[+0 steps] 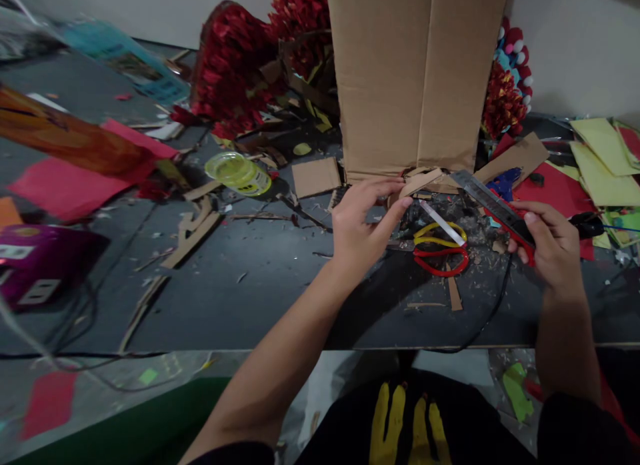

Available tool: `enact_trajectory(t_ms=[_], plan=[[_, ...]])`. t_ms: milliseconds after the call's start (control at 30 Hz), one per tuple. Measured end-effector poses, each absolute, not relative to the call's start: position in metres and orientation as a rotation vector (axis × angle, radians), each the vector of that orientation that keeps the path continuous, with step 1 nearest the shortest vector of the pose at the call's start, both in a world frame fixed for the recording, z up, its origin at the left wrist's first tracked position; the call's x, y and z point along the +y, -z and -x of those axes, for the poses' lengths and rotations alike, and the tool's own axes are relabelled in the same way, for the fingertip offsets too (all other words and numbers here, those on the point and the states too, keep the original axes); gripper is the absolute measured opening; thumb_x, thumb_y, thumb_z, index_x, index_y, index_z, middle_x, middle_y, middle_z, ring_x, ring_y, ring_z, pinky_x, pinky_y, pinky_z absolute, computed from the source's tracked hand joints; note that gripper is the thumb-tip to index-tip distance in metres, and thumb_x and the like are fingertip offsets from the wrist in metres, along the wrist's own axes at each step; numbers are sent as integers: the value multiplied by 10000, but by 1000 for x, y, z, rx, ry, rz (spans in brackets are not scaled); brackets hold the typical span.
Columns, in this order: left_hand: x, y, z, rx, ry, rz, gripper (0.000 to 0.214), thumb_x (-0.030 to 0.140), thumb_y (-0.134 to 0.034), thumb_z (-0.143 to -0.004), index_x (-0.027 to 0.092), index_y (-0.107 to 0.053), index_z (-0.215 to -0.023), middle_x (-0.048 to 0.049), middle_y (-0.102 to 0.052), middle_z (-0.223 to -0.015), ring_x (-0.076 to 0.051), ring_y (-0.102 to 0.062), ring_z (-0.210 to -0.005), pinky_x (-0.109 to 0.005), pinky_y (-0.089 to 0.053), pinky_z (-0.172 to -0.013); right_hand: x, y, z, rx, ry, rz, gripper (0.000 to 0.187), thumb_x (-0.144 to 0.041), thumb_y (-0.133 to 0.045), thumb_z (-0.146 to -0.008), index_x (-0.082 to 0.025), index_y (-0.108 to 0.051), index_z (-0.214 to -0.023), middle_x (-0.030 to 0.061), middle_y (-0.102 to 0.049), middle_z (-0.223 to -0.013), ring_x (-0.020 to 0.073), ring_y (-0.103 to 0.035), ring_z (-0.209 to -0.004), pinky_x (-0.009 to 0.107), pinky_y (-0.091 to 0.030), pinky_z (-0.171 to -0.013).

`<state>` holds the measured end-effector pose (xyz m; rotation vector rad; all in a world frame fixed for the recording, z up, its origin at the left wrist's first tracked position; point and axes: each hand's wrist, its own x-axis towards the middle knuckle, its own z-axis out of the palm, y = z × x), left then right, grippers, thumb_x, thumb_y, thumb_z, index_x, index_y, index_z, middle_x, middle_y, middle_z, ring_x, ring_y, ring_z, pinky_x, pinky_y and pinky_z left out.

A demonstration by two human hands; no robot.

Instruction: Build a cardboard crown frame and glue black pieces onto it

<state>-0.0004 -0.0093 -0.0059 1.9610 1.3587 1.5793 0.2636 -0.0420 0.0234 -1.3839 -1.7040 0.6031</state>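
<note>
My left hand pinches a small cardboard strip at the bottom edge of a tall upright cardboard piece. My right hand is closed round a red utility knife, whose blade points up and left toward the cardboard's lower right corner. On the dark table between my hands lie red-and-yellow scissors and a white stick.
Red paper-fringed shapes stand behind the cardboard. A yellow-green tape roll, cardboard offcuts and a pink sheet lie at left. Yellow and red sheets lie at right. A black cable crosses the table edge.
</note>
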Motion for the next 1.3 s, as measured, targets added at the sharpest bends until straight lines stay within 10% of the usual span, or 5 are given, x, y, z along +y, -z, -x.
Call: enact_trajectory(t_ms=[1300], plan=[[-9, 7, 0, 1341, -1584, -1957, 193, 372, -584, -839, 211, -653, -920, -54, -705, -975, -169, -653, -931, -311, -554, -755, -41, -27, -268, -1661, -706, 1484, 278, -393, -464, -903, -245, -641, -1059, -14, -615, -581, 85, -519, -375, 185, -347, -274]])
